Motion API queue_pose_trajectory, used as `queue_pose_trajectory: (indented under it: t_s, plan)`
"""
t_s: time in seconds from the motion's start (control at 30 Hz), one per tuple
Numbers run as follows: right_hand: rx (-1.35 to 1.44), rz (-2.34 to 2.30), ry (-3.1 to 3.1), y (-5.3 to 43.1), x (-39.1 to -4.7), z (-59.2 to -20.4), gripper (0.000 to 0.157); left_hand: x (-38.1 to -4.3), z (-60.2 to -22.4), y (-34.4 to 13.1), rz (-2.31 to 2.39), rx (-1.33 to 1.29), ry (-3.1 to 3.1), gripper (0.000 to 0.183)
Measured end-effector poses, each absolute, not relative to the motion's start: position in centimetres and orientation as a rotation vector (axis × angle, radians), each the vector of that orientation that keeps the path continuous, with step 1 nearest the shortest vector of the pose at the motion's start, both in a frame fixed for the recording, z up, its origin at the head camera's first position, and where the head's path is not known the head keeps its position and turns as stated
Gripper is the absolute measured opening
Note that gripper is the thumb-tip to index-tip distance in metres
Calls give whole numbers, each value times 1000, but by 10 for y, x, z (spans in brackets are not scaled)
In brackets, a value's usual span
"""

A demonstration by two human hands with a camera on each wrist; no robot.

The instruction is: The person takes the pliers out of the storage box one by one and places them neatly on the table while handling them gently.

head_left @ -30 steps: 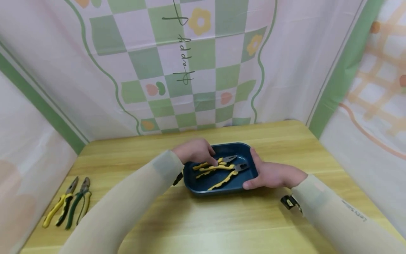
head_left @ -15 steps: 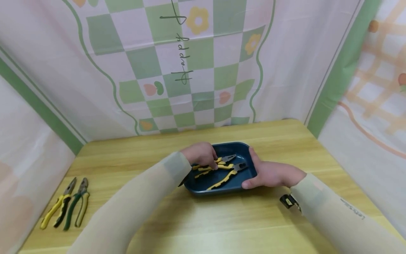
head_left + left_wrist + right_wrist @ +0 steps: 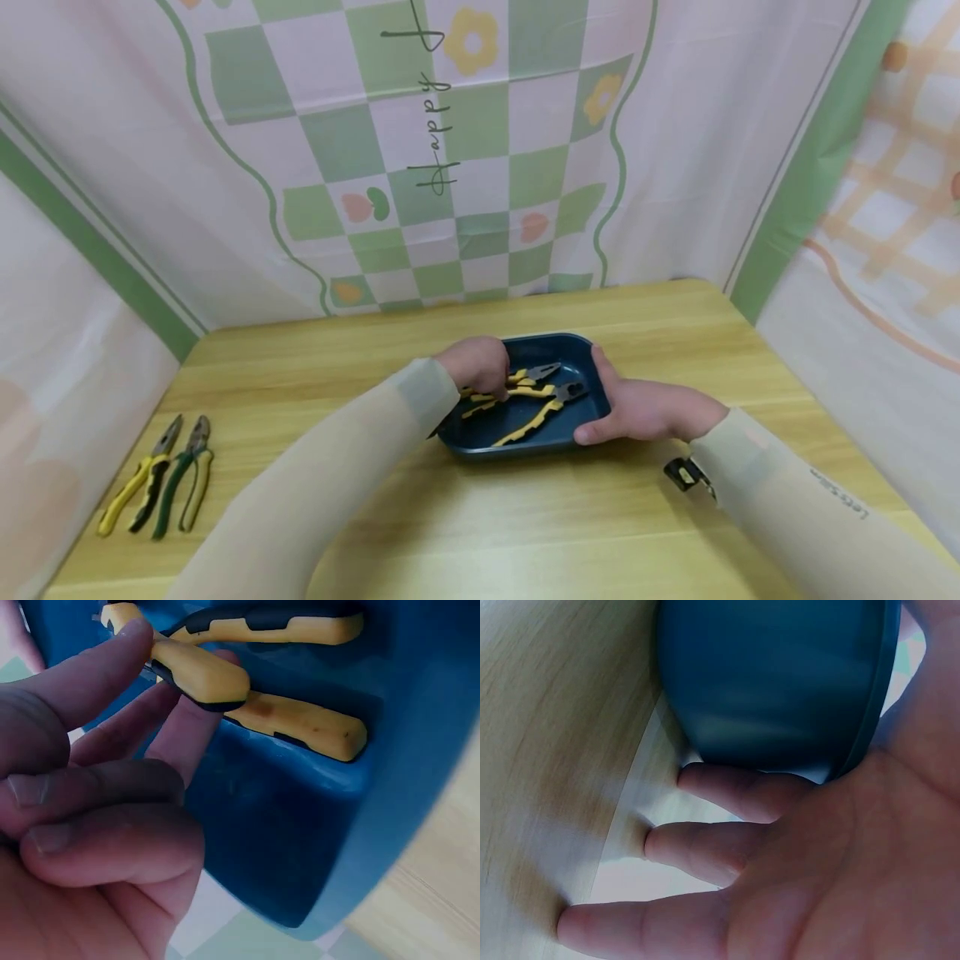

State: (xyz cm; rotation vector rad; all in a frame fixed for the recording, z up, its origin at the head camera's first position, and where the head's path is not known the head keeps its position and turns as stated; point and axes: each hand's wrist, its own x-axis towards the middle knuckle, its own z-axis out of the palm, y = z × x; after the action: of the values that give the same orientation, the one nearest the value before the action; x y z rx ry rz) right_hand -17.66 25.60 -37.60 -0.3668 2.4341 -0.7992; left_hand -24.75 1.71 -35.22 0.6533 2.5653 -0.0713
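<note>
A dark blue rectangular tray [image 3: 480, 447] holds two pairs of pliers with yellow and black handles. My left hand [image 3: 480, 367] reaches into its left side. In the left wrist view, thumb and a finger pinch one yellow plier handle [image 3: 202, 675]; two other handle ends lie close by on the tray floor. The pliers' grey jaws point right in the head view. The front pliers [image 3: 532, 425] lie with handles spread. My right hand [image 3: 645, 408] rests against the tray's right end, fingers straight and spread, its palm at the rim and fingertips on the table.
On the table's left side lie yellow-and-black long-nose pliers [image 3: 142, 483] and green-handled pliers [image 3: 183, 479]. The wooden table [image 3: 480, 533] is enclosed by patterned curtains [image 3: 480, 167] at the back and sides.
My left hand has shifted slightly right and lower into the tray, now covering more of the plier handles. The right hand and the tray stay put.
</note>
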Motion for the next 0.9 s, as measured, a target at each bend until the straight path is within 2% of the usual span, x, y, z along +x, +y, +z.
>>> queue_pose_trajectory:
  t_s: [0.2,0.37,0.53,0.73,0.9]
  plan:
    - [-363,-786,2436,257,-178,-377,134,-249,-347,20,-183,723,2471,28]
    - [-359,-801,2433,257,-178,-377,135,-250,-342,23,-233,737,2407,25]
    - [-355,-813,2430,257,-178,-377,135,-252,-339,23,-413,858,2400,35]
    - [-351,-817,2431,257,-178,-378,135,-253,-339,19,-406,763,2473,40]
    - [-353,-811,2435,257,-177,-379,136,-255,-339,12,-432,826,2482,48]
